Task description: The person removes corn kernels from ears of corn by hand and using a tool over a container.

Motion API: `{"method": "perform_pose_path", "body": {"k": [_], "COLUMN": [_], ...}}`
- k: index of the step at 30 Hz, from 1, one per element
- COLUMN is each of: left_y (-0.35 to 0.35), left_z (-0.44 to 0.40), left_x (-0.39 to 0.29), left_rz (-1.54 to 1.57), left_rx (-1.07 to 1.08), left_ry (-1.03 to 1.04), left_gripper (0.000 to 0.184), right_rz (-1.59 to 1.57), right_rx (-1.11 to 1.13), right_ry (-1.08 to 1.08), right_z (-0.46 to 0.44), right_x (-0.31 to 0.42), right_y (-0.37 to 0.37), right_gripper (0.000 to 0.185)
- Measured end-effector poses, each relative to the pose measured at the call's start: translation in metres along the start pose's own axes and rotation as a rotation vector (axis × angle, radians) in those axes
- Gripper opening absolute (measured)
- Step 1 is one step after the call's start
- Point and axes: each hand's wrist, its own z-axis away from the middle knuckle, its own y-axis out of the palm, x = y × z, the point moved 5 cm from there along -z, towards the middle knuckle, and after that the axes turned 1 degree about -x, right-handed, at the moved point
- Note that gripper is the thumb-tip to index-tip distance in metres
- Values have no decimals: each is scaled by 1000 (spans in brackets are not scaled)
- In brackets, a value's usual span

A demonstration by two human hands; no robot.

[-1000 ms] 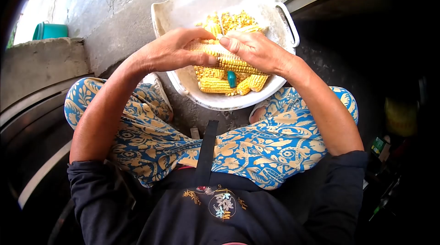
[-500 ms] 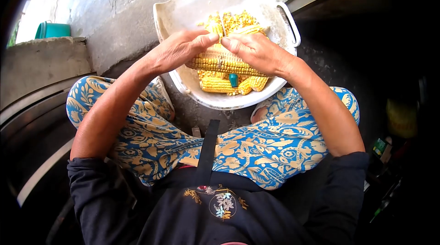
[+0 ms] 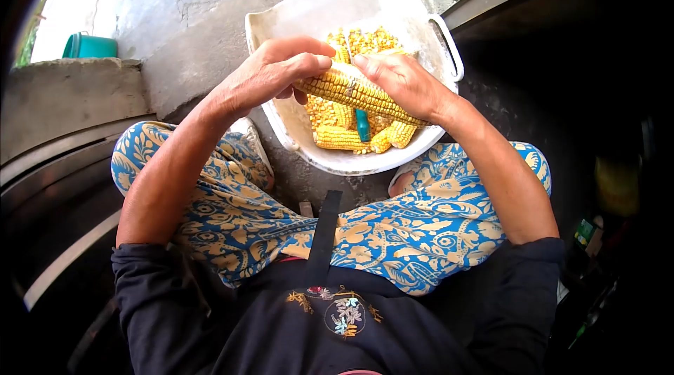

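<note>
Both my hands hold a yellow corn cob [image 3: 357, 96] above a white plastic basin. My left hand [image 3: 281, 71] is at the cob's left end, its thumb on top and other fingers partly curled beneath. My right hand [image 3: 411, 85] wraps the right part, with the thumb lying along the upper side. The cob slants down to the right, and a paler strip shows along its upper edge. Below it in the basin [image 3: 321, 161] lie loose kernels [image 3: 372, 41], several more cobs [image 3: 340, 138] and a green handle [image 3: 362, 126], whose other end is hidden behind the held cob.
The basin stands on the floor between my knees, its white side handle [image 3: 448, 45] at the right. A concrete ledge [image 3: 74, 94] on the left bears a green container [image 3: 90, 45]. Dim items, including a yellowish one [image 3: 616, 184], are in the dark at the right.
The held cob has turned and tilted, its left end now higher, with more full kernel rows facing me. My left fingers have loosened and shifted slightly. The whole view has moved a little.
</note>
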Motion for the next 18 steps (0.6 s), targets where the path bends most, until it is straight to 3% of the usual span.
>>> {"method": "perform_pose_path", "body": {"k": [7,10,13,14,16,18], "left_y": [3,3,2,1,0,0], "left_z": [-9,-7,-5,-6,-9,-8], "left_x": [21,24,20,25,21,16], "left_rz": [-12,206,346,494,540,591], "left_rx": [14,55,79,135,147,175], "left_ry": [-41,-165,-149,-58,-41,-14], "left_gripper": [49,53,57,56,55,53], "right_rz": [142,23,-35,-32,-204,-186], "right_rx": [3,42,68,63,68,60], "right_ry": [-32,-8,32,28,109,104], "right_z": [1,-1,1,0,2,3], "right_x": [0,-5,-3,-1,-3,2], "right_y": [3,1,-3,-5,-4,-6], "right_gripper": [55,57,58,58,59,60]}}
